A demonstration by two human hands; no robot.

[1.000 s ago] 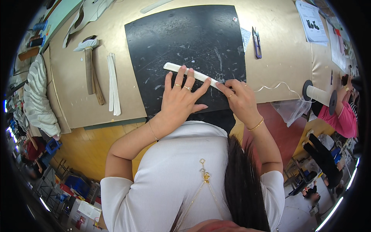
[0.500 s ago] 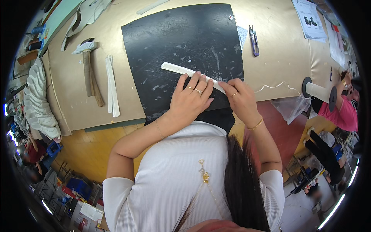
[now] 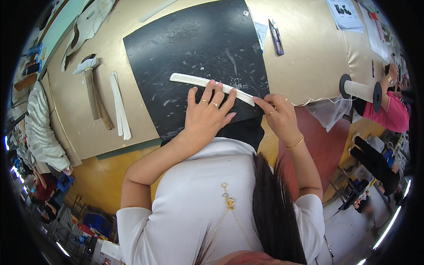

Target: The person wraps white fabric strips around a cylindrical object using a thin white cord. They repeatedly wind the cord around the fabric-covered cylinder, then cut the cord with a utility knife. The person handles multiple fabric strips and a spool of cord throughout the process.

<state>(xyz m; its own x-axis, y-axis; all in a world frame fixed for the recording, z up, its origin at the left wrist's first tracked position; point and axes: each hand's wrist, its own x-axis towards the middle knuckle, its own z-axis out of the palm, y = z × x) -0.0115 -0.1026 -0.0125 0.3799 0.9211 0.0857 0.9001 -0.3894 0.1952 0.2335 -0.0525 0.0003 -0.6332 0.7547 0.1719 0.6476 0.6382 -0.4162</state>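
A long, slightly curved white strip with a raised rim lies aslant on the scratched black mat. My left hand rests over its middle, fingers spread and fingertips pressing on the strip. At the strip's right end my right hand has thumb and forefinger pinched together on its tip. A thin white cord runs from a spool on the right toward my right hand; where it ends is hidden behind the fingers.
Left of the mat lie two more white strips and a hammer with a wrapped head. Thread snips and printed sheets lie to the right. Stacked white pieces stand at the far left. A co-worker's pink sleeve shows at right.
The view has shifted a little. My right hand has slid outward to the strip's right end, which now shows. My left hand's fingers have spread wider on the strip.
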